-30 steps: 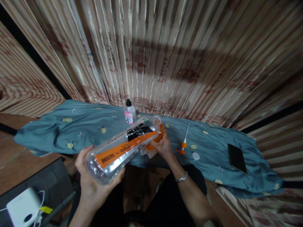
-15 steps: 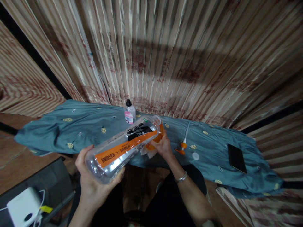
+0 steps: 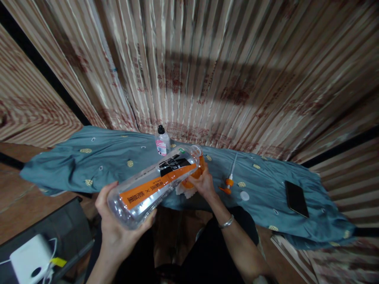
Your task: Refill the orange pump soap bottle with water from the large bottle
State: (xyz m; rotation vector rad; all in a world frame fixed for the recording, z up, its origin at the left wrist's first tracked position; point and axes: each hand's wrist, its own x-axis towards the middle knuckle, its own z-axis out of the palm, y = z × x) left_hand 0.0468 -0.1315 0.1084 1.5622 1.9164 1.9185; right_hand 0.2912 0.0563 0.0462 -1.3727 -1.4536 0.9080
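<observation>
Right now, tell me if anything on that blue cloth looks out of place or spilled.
No spill shows. One oddity: an orange pump head with its tube lies loose on the blue cloth, and a small white disc lies beside it. The big clear bottle is tipped on its side between the left hand and right hand.

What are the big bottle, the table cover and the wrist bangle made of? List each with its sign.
Big bottle: clear glossy plastic, see-through with glints. Table cover: soft matte cloth, wrinkled and draped. Wrist bangle: probably polished metal, silvery shine.
</observation>
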